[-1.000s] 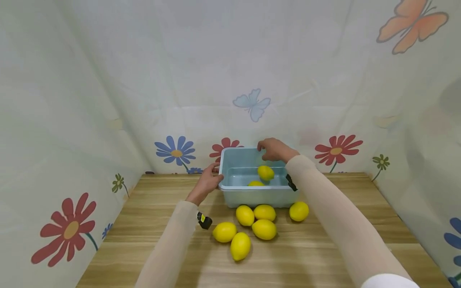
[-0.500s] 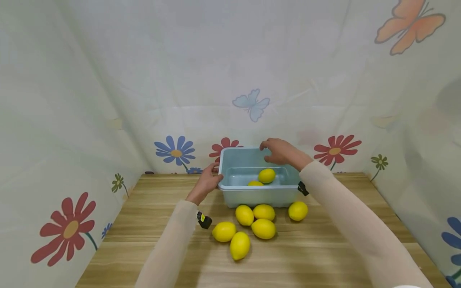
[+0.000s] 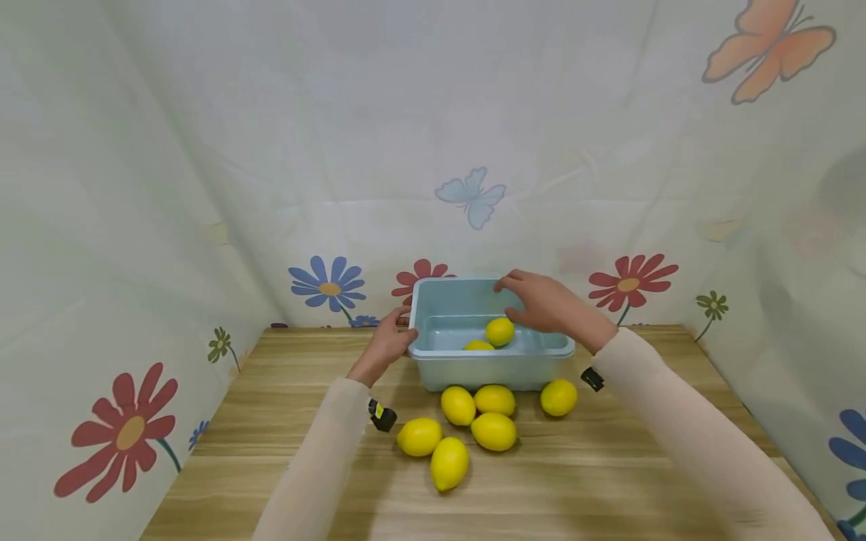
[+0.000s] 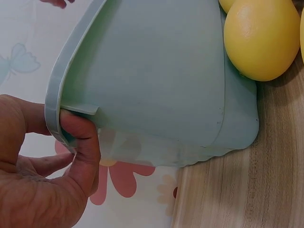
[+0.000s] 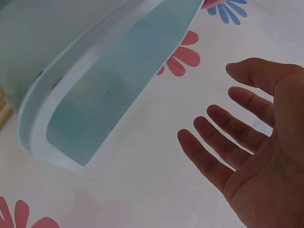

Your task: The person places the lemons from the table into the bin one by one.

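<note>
A light blue plastic tub (image 3: pixel 487 365) stands at the back of the wooden table, with two yellow lemons (image 3: pixel 499 331) inside. My left hand (image 3: pixel 387 344) grips the tub's left rim (image 4: pixel 56 114), fingers curled under the lip. My right hand (image 3: pixel 541 300) hovers over the tub's right side with fingers spread (image 5: pixel 223 156) and holds nothing. Several more lemons (image 3: pixel 473 424) lie on the table in front of the tub, one (image 3: pixel 558 397) apart at the right. In the left wrist view a lemon (image 4: pixel 261 38) lies against the tub wall.
The wooden table (image 3: pixel 609 481) is enclosed by a pale cloth printed with flowers and butterflies (image 3: pixel 471 197) on the left, back and right. The tub sits close to the back cloth.
The right hand has drawn back to the right from over the tub, open. The lemon under it has come to rest in the tub. The left hand has kept its hold.
</note>
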Demonstrator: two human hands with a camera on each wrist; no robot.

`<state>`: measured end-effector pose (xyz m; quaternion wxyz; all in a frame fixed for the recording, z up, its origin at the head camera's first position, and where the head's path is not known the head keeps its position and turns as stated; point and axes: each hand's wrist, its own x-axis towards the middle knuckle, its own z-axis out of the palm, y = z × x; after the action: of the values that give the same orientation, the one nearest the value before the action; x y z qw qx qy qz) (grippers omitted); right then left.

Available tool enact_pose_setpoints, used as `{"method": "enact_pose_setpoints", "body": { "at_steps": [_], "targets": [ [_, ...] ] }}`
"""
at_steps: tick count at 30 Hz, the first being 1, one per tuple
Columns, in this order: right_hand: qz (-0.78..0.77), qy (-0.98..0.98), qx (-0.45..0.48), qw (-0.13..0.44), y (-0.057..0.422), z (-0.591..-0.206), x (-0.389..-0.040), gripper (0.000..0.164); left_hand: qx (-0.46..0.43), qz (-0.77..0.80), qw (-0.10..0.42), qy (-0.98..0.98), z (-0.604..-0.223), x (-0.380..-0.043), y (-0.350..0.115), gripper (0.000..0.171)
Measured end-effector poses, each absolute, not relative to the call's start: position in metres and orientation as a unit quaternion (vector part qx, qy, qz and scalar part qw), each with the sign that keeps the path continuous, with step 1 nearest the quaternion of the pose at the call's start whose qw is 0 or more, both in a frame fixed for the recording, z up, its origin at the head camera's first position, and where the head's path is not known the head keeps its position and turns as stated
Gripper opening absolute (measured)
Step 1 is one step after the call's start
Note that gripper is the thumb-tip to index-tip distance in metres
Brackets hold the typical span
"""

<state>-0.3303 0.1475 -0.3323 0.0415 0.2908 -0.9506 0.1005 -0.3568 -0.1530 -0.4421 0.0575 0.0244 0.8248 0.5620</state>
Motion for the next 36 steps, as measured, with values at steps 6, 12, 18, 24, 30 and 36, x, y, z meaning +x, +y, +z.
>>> {"method": "enact_pose_setpoints", "body": {
  "at_steps": [6, 12, 18, 24, 30, 36],
  "targets": [
    [0.101, -0.940, 0.314, 0.080, 0.158, -0.338, -0.310, 0.041, 0.023, 0.562, 0.054, 0.825, -0.444, -0.355, -0.153, 0.057],
    [0.106, -0.932, 0.328, 0.114, 0.172, -0.350, -0.291, 0.041, 0.019, 0.560, 0.052, 0.827, -0.446, -0.355, -0.153, 0.056],
    [0.119, -0.929, 0.327, 0.128, 0.183, -0.367, -0.274, 0.041, 0.019, 0.563, 0.053, 0.824, -0.445, -0.356, -0.154, 0.057],
    [0.116, -0.922, 0.338, 0.151, 0.193, -0.387, -0.258, 0.039, 0.019, 0.566, 0.054, 0.822, -0.445, -0.357, -0.154, 0.058],
    [0.112, -0.923, 0.333, 0.160, 0.207, -0.410, -0.245, 0.039, 0.018, 0.562, 0.054, 0.825, -0.444, -0.357, -0.153, 0.059],
    [0.106, -0.931, 0.321, 0.137, 0.218, -0.427, -0.238, 0.046, 0.023, 0.565, 0.055, 0.823, -0.444, -0.357, -0.152, 0.058]
  ]
}}
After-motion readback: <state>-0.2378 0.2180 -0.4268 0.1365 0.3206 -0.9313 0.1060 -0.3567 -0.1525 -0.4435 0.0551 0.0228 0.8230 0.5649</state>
